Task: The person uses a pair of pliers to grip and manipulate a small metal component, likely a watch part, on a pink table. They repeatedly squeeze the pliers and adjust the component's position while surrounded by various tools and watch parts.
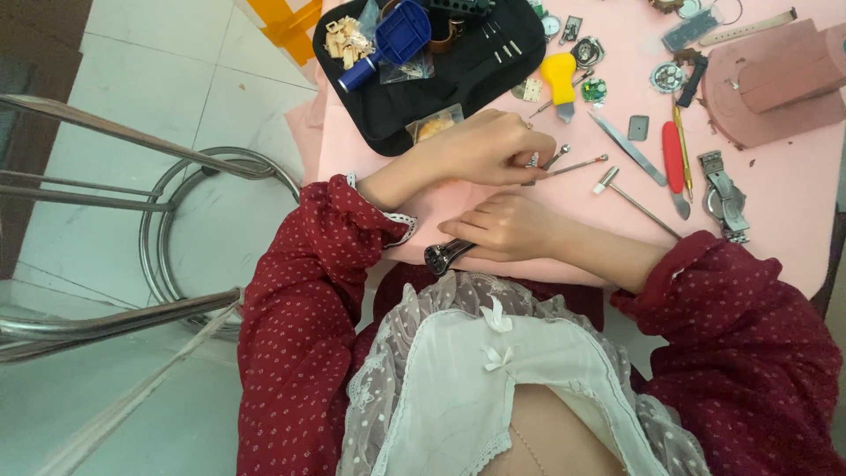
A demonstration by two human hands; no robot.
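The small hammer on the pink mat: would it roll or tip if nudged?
The small hammer lies flat on the pink mat, so tipping seems unlikely. Its thin round shaft might roll, though the crosswise head would probably stop it. It looks stiff and head-heavy.

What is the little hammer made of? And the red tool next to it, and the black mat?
The little hammer looks like bare metal: it is silvery and shiny from head to thin handle. The red tool seems to have a smooth plastic handle and a grey metal tip. The black mat looks like soft cloth or foam, dull and unshiny.

Left hand curled, fingertips pinched, forearm angled across; right hand flat, fingers extended leftward, wrist bent, just below.
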